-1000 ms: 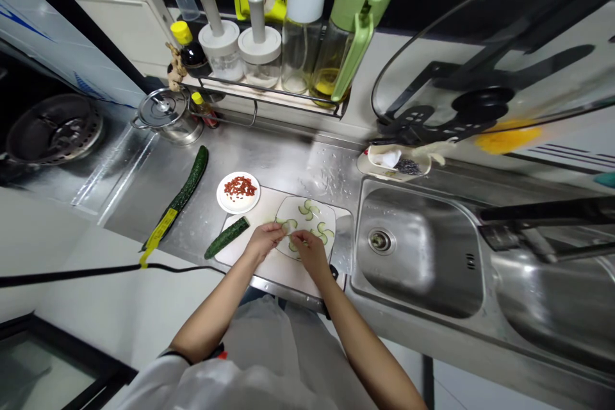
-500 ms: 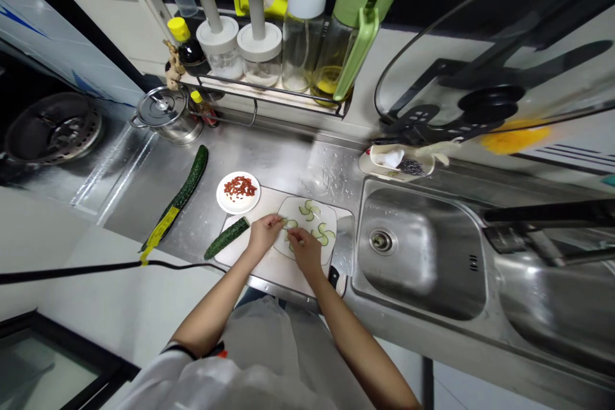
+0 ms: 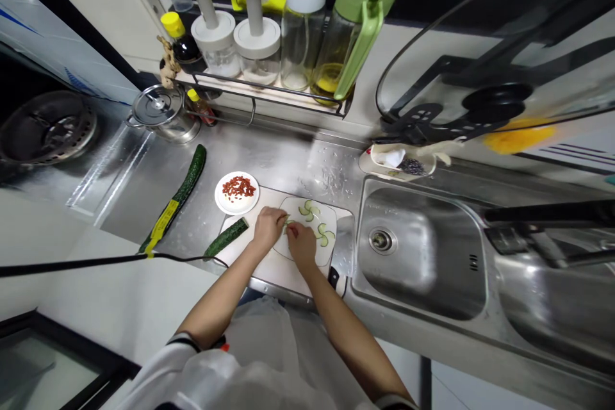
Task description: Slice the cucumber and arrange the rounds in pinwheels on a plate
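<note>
Both my hands are over a white plate [image 3: 298, 205] on a cutting board [image 3: 310, 282]. My left hand [image 3: 269, 228] pinches a thin cucumber slice at the plate's left side. Close by, the fingertips of my right hand [image 3: 302, 245] are pressed together; what lies between them is hidden. Pale green cucumber slices [image 3: 325, 234] form curved pinwheels on the plate's right and far parts. A cut piece of cucumber [image 3: 225, 238] rests partly on the board, left of my left hand. Behind it sits a white dish [image 3: 235, 206] of small red dried berries.
A whole cucumber [image 3: 189, 182] with a yellow label lies left. A knife handle [image 3: 333, 277] shows at the board's right edge, beside the sink [image 3: 423, 250]. A lidded pot [image 3: 166, 115] stands at back left, under a rack [image 3: 269, 91] of jars and bottles.
My hands have turned slightly and drawn closer together over the plate's left part. The view has shifted a little. The cucumbers and the dish stay where they were.
</note>
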`<state>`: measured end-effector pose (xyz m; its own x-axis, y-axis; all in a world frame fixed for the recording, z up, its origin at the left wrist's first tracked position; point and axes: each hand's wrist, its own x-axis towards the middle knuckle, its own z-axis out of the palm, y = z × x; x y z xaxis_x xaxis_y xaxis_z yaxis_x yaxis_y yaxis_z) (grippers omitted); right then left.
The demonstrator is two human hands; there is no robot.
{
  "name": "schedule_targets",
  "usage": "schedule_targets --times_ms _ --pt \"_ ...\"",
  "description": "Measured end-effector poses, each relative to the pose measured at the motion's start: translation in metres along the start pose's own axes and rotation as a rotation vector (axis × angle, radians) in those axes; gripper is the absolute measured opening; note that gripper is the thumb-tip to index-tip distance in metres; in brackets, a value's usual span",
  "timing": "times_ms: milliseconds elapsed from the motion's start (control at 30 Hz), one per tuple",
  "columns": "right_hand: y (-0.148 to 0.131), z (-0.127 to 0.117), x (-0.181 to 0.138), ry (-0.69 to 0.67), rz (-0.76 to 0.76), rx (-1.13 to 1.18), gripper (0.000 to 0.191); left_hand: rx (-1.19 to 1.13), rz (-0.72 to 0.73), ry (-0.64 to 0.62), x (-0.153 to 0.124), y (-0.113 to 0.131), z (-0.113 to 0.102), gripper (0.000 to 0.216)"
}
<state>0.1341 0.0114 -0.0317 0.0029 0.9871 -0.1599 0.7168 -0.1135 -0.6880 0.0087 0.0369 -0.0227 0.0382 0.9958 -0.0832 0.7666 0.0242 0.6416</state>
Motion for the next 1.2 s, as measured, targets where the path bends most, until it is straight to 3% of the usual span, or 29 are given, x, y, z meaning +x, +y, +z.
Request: schedule_targets --times_ms 567,967,1200 --pt "0.001 0.005 -0.003 0.075 -0.130 -0.260 0.014 0.019 0.030 0.024 0.001 0.000 0.003 0.021" --pt "0.003 0.004 -0.006 0.091 -0.172 -0.279 0.015 0.104 0.105 0.095 -0.002 -0.003 0.007 0.015" --pt "0.006 -0.005 -0.014 0.107 -0.190 -0.260 0.017 0.029 0.107 0.150 -0.006 -0.005 0.001 0.015"
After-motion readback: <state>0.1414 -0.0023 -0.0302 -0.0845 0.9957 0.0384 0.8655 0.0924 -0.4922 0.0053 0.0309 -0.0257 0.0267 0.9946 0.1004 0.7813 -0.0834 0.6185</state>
